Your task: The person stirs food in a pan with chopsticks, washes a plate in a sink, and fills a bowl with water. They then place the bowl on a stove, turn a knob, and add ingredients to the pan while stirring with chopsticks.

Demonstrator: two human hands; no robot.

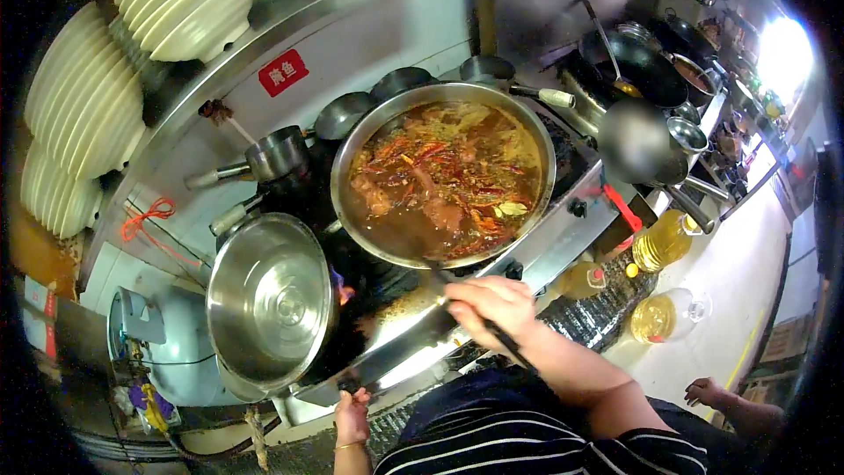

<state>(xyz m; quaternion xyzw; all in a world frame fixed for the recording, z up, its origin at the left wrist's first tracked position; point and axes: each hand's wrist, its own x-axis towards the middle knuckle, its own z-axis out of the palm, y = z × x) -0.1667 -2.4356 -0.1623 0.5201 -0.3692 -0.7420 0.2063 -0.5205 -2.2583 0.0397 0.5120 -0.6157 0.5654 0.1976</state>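
Observation:
My right hand grips the black handle of a utensil, whose tip reaches the near rim of a wide metal pot; I cannot make out its working end. Brown broth fills the pot, with red chillies, meat chunks and bay leaves in it. At the stove's front edge, my left hand has its fingers closed on a dark control knob. A flame burns beside a tilted, shiny steel pot on the left burner.
Small saucepans line the back of the stove. Stacked pale bowls stand at the upper left, above a gas cylinder. Oil bottles stand on the floor at the right, near another person's hand. A wok holds a ladle.

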